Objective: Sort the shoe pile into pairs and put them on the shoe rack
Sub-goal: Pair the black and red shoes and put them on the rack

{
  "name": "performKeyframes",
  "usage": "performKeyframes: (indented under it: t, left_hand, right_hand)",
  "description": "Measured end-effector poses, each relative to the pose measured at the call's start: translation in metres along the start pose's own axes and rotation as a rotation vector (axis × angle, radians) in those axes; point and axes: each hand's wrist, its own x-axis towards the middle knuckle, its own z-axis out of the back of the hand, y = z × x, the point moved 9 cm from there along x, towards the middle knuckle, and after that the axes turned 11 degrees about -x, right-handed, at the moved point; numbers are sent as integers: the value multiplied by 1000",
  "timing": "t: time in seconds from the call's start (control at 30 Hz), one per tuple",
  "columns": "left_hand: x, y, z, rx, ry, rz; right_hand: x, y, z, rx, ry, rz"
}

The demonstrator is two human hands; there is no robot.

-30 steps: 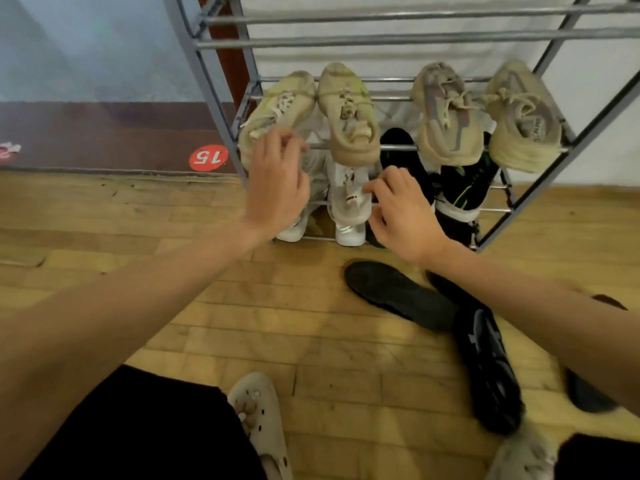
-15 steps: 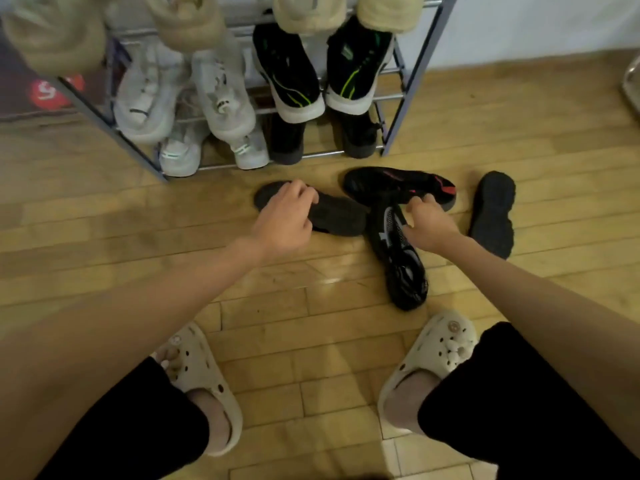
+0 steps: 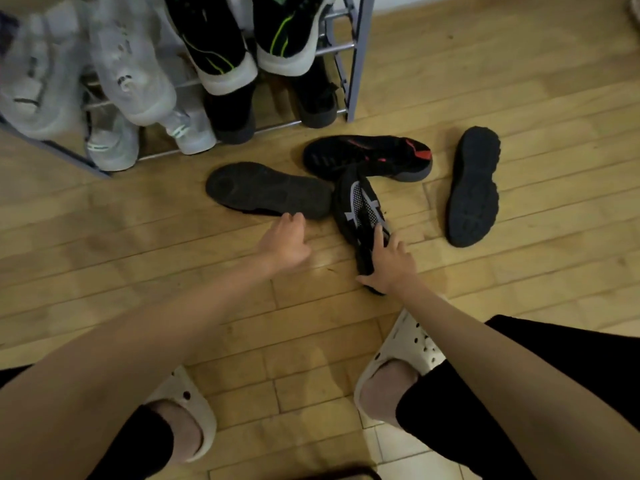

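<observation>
Several black shoes lie on the wood floor before the shoe rack point(image 3: 356, 57). One lies sole-up point(image 3: 266, 190) on the left; my left hand point(image 3: 287, 242) hovers just below its edge, fingers loosely curled, holding nothing. A black shoe with a grey mesh pattern point(image 3: 362, 209) lies in the middle; my right hand point(image 3: 389, 263) grips its heel end. A black shoe with red accents point(image 3: 367, 155) lies behind it, and another sole-up shoe point(image 3: 472, 185) lies to the right.
The rack holds white sneakers point(image 3: 131, 81) on the left and black sneakers with green lines point(image 3: 214, 46) on the right, with more shoes on the bottom rail. My feet in white clogs point(image 3: 405, 344) stand near the bottom of the view.
My view dropped from the rack to the floor. Both hands left the rack and came down to the floor shoes. My right hand closed on the grey-patterned shoe; my left drew back from the sole-up shoe.
</observation>
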Motion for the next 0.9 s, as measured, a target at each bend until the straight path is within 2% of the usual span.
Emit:
performKeyframes:
  t: [0.13, 0.23, 0.33, 0.43, 0.53, 0.63, 0.73, 0.8, 0.9]
  left_hand:
    - [24, 11, -3, -223, -28, 266]
    - [34, 19, -2, -511, -125, 514]
    - [36, 13, -5, -750, -229, 616]
    - [35, 16, -8, -998, -349, 730]
    - [44, 15, -12, -1024, -231, 678]
    - [50, 16, -13, -1083, -202, 638]
    - [49, 12, -17, -1124, -217, 775]
    - [49, 16, -20, -1144, -261, 874]
    - [55, 22, -21, -1138, -269, 878]
  right_hand:
    - [7, -2, -9, 63, 4, -18]
    - [13, -15, -9, 265, -13, -6]
    - [10, -30, 2, 759, -46, 49]
    - [1, -41, 5, 1315, 72, -10]
    - [-10, -44, 3, 1651, 261, -14]
    - [-15, -52, -4, 1898, 320, -62]
    - [-20, -47, -16, 2106, 425, -174]
    - [-19, -42, -17, 2200, 439, -175]
    - [-19, -35, -15, 2255, 434, -162]
